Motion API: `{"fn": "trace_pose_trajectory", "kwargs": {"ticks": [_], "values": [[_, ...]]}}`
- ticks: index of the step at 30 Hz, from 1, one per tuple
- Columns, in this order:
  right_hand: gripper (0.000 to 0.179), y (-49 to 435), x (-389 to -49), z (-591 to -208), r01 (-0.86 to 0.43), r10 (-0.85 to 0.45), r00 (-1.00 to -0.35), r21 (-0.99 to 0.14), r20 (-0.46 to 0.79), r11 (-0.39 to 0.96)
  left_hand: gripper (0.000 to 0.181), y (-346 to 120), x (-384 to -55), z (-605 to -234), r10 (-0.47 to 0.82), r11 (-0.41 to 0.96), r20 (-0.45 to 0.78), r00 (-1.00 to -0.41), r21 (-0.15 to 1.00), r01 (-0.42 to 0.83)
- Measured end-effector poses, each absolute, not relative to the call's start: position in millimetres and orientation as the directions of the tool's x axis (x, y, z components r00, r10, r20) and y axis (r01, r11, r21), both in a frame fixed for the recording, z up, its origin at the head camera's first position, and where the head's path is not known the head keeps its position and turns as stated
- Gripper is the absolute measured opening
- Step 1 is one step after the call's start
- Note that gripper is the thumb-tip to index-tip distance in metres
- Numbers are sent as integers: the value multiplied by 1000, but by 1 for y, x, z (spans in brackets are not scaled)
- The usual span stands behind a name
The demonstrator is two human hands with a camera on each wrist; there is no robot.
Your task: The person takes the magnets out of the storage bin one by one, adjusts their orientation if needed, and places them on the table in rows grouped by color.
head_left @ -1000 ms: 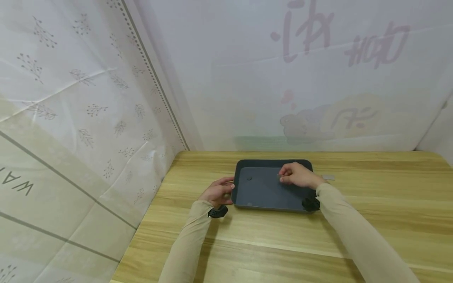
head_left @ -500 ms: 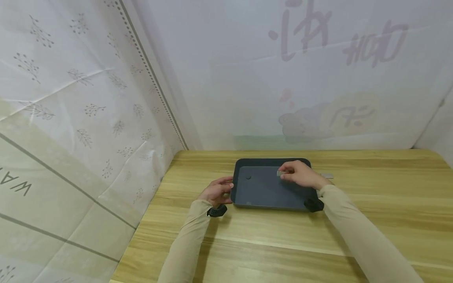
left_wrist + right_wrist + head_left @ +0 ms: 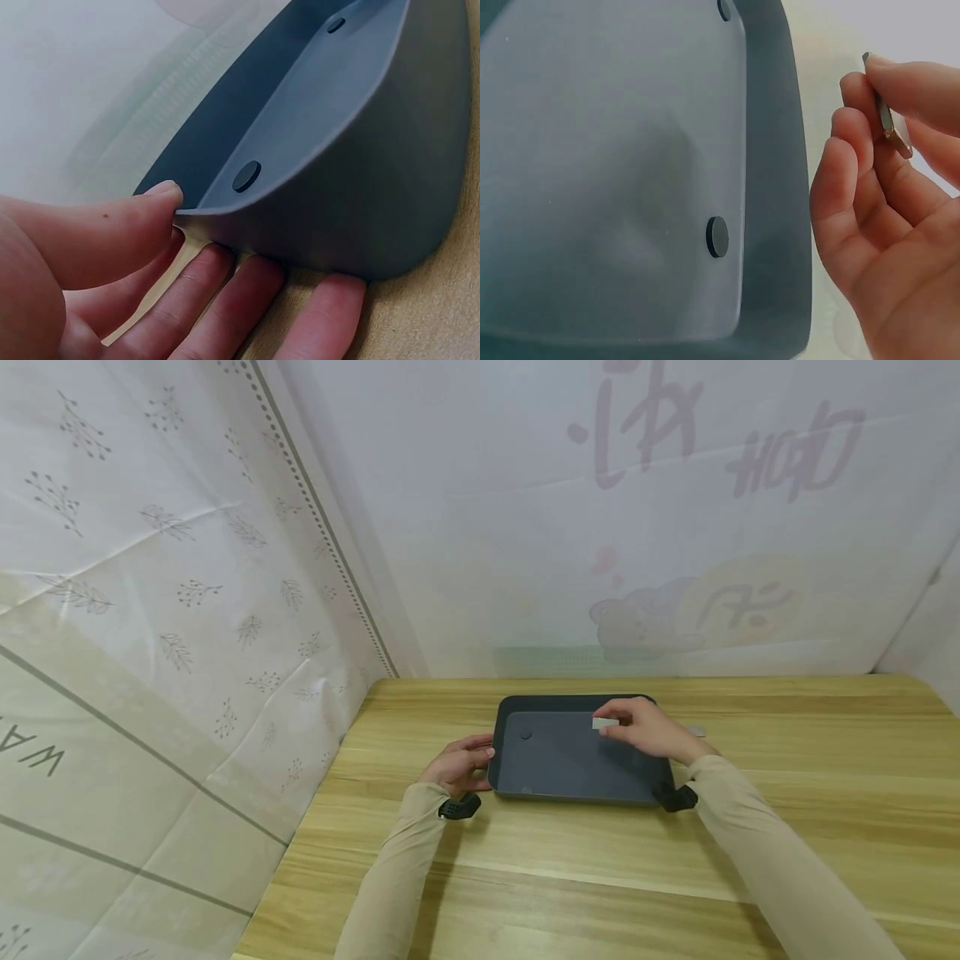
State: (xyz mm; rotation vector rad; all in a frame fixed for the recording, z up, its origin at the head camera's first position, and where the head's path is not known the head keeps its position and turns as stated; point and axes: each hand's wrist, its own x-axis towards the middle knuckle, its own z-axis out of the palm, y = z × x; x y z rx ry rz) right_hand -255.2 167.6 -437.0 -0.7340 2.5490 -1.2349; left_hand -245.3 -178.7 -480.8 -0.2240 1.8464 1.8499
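Note:
A dark blue-grey rectangular tray lies on the wooden table, with small round black pads on its flat panel. At its left end, my left hand holds the edge. The left wrist view has the thumb on the rim and the fingers against the outer wall's lower edge. Above the tray's right half, my right hand pinches a small, thin, metallic-looking L-shaped piece between thumb and fingers. From the head view, that piece appears as a pale flat rectangle.
Beyond the right wrist, a small flat grey piece lies on the table, partly hidden. A printed cloth hangs behind the table's far edge, and another patterned cloth hangs along the left side.
My right hand has moved slightly right and up, and the pinched piece has turned to show its pale flat face. My left hand stays on the tray's edge.

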Motion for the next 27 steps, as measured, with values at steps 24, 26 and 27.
{"fn": "trace_pose_trajectory", "kwargs": {"ticks": [24,26,27], "values": [[29,187,-248,-432,-279,-464,-885,-839,35,468,48,-180,-244,-481,245,72,-459,-854,887,-456],[30,189,-247,-430,-264,-454,-890,-844,28,466,48,-180,-245,-482,243,65,-460,-854,886,-459],[31,191,-247,-429,-255,-448,-894,-847,23,467,48,-180,-245,-482,240,60,-461,-854,885,-461]]}}
